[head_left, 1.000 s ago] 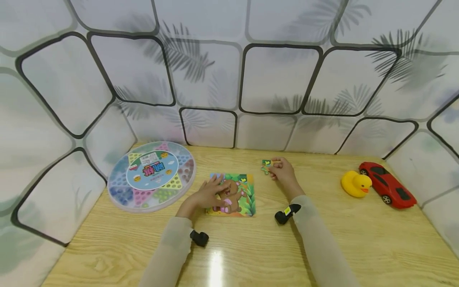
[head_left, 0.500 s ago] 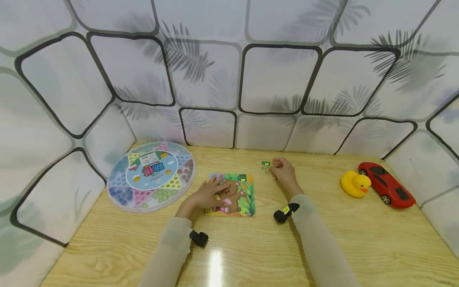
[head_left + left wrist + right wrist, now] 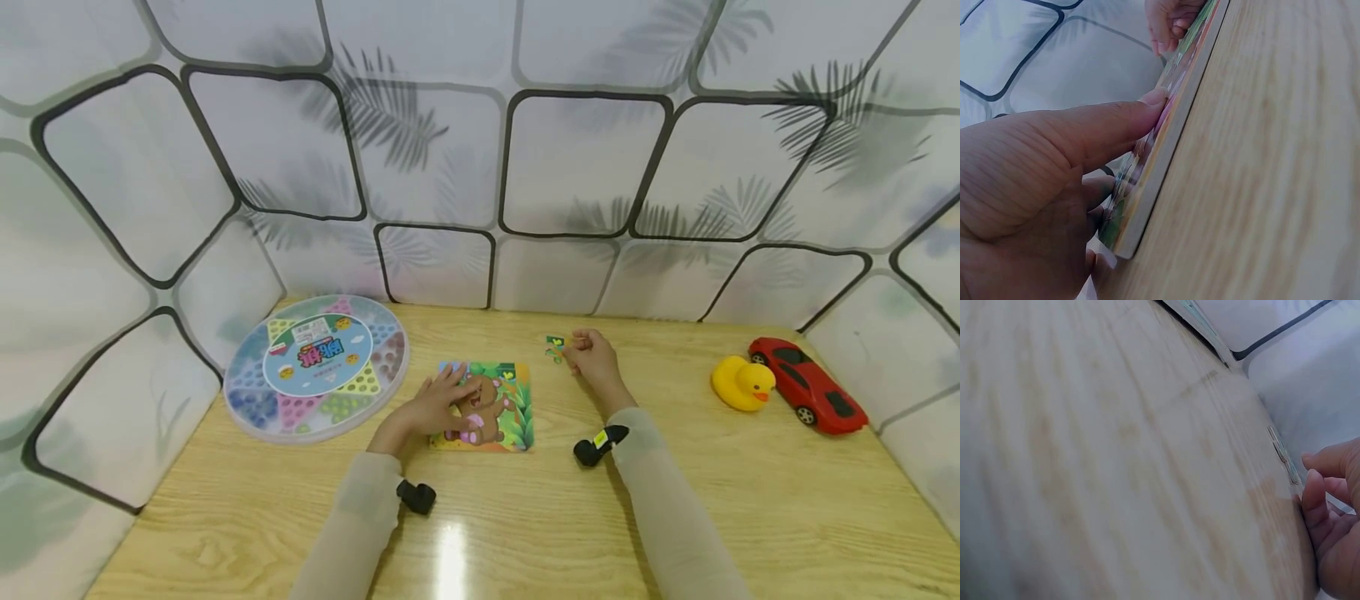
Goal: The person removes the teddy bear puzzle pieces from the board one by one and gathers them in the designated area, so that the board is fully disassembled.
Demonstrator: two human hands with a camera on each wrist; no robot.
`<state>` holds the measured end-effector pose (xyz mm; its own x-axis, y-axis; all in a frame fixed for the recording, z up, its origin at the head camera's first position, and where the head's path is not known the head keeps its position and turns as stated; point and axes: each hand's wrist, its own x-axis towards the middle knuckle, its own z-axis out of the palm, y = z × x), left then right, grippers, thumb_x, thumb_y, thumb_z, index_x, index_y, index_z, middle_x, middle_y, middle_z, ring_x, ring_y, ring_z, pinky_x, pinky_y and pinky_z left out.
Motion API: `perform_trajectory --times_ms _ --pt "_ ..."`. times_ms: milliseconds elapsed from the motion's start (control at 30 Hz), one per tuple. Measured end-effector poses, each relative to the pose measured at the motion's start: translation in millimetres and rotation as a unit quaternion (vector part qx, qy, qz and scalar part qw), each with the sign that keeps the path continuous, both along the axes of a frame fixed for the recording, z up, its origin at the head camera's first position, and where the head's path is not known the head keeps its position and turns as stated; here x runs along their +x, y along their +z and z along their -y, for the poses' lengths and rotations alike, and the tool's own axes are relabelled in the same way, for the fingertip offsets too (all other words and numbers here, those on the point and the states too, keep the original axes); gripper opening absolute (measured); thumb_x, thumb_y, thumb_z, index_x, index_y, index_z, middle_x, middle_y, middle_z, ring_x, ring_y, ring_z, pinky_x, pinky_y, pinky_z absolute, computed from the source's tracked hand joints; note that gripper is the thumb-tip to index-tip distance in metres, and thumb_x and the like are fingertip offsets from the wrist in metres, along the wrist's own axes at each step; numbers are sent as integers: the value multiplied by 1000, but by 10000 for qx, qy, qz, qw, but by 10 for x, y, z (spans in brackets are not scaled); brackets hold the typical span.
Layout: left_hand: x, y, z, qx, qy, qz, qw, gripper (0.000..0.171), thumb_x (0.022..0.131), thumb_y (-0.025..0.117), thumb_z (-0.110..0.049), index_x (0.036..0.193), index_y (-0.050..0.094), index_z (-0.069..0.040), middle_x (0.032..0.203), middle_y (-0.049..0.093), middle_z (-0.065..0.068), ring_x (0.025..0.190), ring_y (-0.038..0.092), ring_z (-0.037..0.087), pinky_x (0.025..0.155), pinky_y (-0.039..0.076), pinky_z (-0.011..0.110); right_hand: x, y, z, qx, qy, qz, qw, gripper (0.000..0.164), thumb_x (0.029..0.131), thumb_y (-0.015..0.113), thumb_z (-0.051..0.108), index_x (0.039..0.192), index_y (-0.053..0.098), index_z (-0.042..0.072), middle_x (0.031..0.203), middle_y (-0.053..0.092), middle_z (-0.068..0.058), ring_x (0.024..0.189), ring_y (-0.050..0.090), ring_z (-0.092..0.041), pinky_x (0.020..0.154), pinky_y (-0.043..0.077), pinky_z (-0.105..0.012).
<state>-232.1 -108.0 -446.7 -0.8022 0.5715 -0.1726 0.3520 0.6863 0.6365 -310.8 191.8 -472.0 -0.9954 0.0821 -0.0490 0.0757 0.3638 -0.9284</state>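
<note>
My left hand [image 3: 438,403] rests on a square jigsaw puzzle [image 3: 513,417] with a brown bear picture, fingers spread over its left part. In the left wrist view, the thumb [image 3: 1129,119] presses the puzzle's top close to its pale edge [image 3: 1150,212]. Beyond the puzzle's upper right corner, small green jigsaw pieces [image 3: 555,343] with a yellow figure lie on the table. My right hand [image 3: 595,360] is just to their right, its side resting on the tabletop, fingers loosely bent. The fingertips [image 3: 1310,461] are right at the flat pieces [image 3: 1284,455], with nothing seen between them.
A round Chinese checkers set [image 3: 318,367] lies at the back left. At the right are a yellow rubber duck [image 3: 742,384] and a red toy car [image 3: 806,386]. A patterned cloth wall [image 3: 585,167] bounds the back and sides of the wooden table [image 3: 525,533].
The right fingers have drawn slightly back from the small pieces, which have shifted a little towards me. The left hand and the puzzle under it have stayed in place.
</note>
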Motion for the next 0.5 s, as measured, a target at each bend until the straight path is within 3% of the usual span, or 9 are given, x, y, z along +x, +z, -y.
perform_trajectory --times_ms 500 --pt "-14 -11 -7 -41 -6 56 10000 76 88 65 -33 150 25 -14 157 -1 14 143 -11 34 111 -8 55 4 0 -15 -292 -17 58 9996 42 90 63 13 127 49 0 93 49 -3 57 50 -7 51 47 -19"
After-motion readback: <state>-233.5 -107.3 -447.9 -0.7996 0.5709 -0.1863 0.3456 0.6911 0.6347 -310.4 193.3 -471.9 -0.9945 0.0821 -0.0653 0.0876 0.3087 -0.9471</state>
